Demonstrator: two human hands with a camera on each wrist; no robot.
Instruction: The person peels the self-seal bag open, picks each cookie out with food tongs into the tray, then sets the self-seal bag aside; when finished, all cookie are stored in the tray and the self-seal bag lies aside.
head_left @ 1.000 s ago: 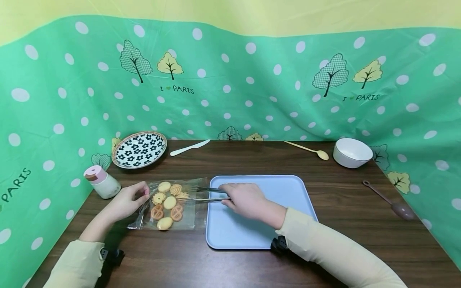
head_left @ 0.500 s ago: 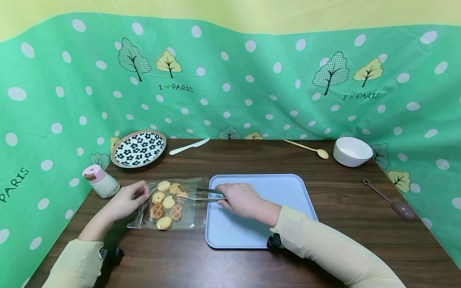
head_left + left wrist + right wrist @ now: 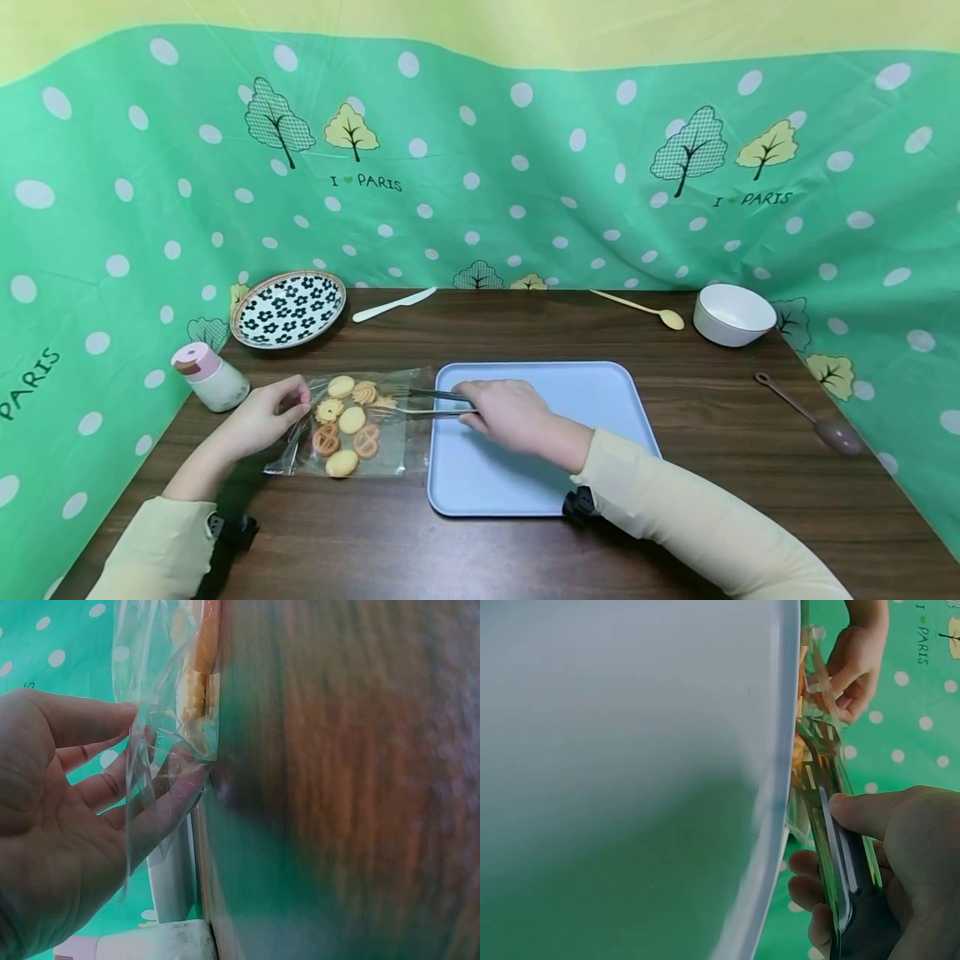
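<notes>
A clear plastic bag (image 3: 397, 458) lies flat, with several cookies and pretzel-shaped biscuits inside. My left hand (image 3: 266, 417) pinches the bag's left edge between thumb and fingers; the left wrist view shows the film (image 3: 139, 772) bunched between them. From the right side, my right hand (image 3: 513, 417) grips metal tongs (image 3: 442, 395) around both arms. The tongs' slotted ends reach into the bag's right side, at a ridged cookie (image 3: 384, 403). In the right wrist view the tongs (image 3: 840, 840) show their two arms apart, with my left hand (image 3: 855, 667) beyond.
Under my right hand lies a blue tray (image 3: 480, 492). Toward the back are a flower-patterned plate (image 3: 288, 310), a white knife (image 3: 393, 306), a wooden spoon (image 3: 641, 310) and a white bowl (image 3: 735, 317). A pink-lidded jar (image 3: 213, 379) stands left; a brown spoon (image 3: 813, 421) lies right.
My right hand and the tongs have shifted a little left, then back right. The ridged cookies at the tongs' ends have tilted and shifted slightly. The left hand keeps its place.
</notes>
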